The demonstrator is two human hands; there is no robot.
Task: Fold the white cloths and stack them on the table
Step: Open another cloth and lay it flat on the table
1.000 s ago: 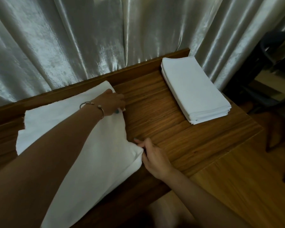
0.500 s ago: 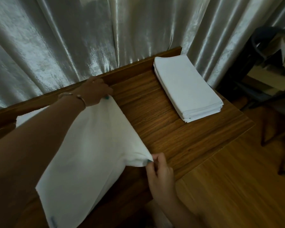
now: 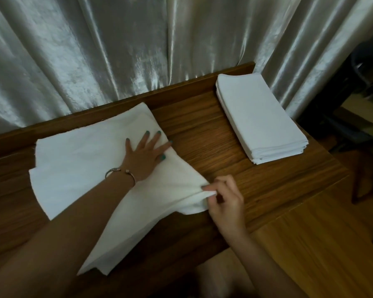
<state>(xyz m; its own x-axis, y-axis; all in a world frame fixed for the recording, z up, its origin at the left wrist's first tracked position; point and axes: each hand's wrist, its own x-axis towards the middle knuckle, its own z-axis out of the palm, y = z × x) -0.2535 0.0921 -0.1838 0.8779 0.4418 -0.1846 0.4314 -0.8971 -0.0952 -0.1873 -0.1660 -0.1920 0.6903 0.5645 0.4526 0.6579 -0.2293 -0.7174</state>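
A white cloth [image 3: 78,160] lies spread on the wooden table [image 3: 202,134], its near part hanging over the front edge. My left hand [image 3: 145,154] presses flat on the cloth near its right edge, fingers spread. My right hand [image 3: 225,198] pinches the cloth's near right corner just above the tabletop. A neat stack of folded white cloths [image 3: 258,117] sits at the table's far right corner, apart from both hands.
A silver-grey curtain [image 3: 116,50] hangs right behind the table's raised back rim. To the right stands dark furniture [image 3: 357,87] on a wooden floor [image 3: 323,250]. Bare tabletop lies between the spread cloth and the stack.
My left hand let go of the far corner and now presses flat on the cloth. The cloth, lifted half a second ago, lies down again. My right hand still pinches the near corner.
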